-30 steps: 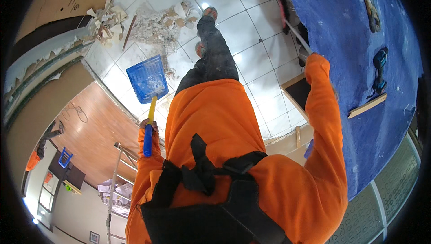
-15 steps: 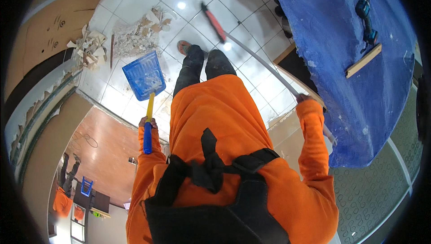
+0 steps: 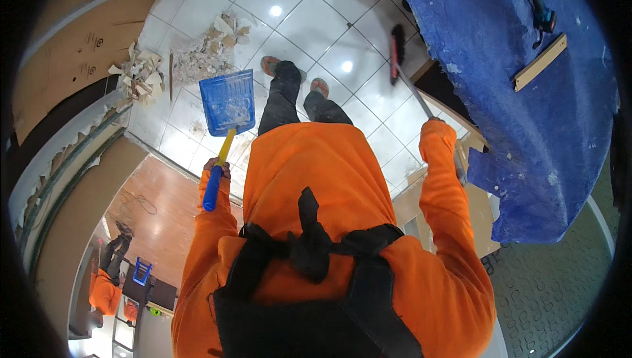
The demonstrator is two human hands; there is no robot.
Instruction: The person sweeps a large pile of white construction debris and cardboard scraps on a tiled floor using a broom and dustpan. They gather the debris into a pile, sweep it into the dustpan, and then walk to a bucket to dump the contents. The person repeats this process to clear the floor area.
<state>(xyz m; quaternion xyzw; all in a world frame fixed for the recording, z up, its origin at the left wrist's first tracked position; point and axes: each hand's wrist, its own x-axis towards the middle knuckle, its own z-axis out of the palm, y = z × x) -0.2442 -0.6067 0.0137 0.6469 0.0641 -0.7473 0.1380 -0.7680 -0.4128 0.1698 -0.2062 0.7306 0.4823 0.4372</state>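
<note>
My left hand is closed round the yellow and blue handle of a blue dustpan. The pan hangs above the tiled floor, with some pale dust on its ridged face. On the other side of my legs, my right hand grips the grey stick of a broom. Its red head with dark bristles is off to the right, near the blue sheet. A heap of broken plaster and scraps lies on the tiles beyond the dustpan, and another pile of torn pieces sits to its left.
A blue sheet spreads on the right, bearing a cordless drill and a wood strip. Cardboard covers the far left. At lower left, another person in orange is near a blue stool.
The broom head has swung right, away from my feet toward the blue sheet. My left hand still holds the dustpan, now slightly further right. My right foot has come into view.
</note>
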